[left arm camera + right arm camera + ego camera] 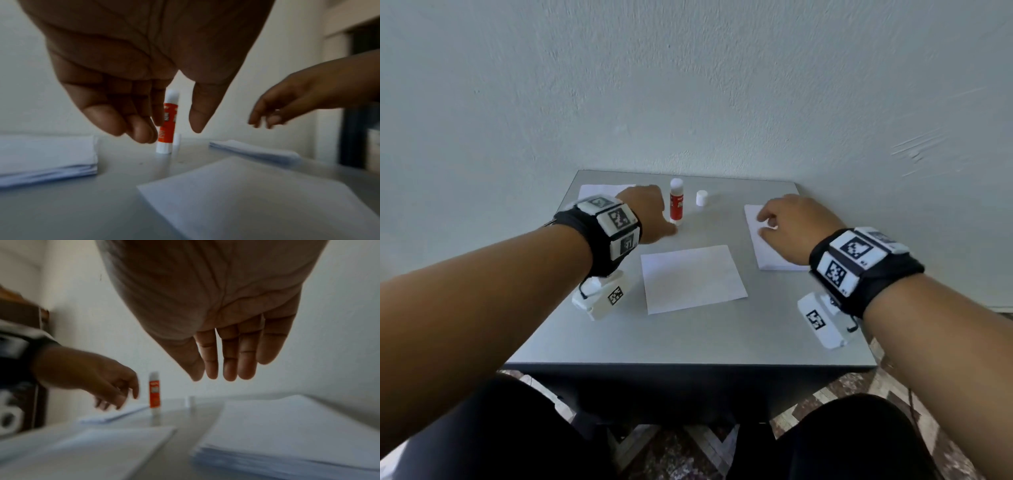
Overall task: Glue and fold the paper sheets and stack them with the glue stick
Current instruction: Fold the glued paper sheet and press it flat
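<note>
Paper lies in 3 places on the table (688,339): 1 single sheet (692,278) mid-table, 1 stack (770,246) toward the right edge, 1 folded pile (47,159) at the far left corner. 1 uncapped glue stick (676,206) stands near the far edge, its 1 cap (702,198) beside it. Left hand (645,214) hovers just beside the stick, fingers loose, holding nothing; right hand (796,228) hangs relaxed over the stack.

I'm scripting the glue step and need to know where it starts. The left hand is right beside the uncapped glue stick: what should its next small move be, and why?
Probably close the left hand around the glue stick. The stick stands upright, its cap off beside it, and the fingers are spread near it without gripping. A single sheet lies unglued in front, so the glue is needed next.
</note>
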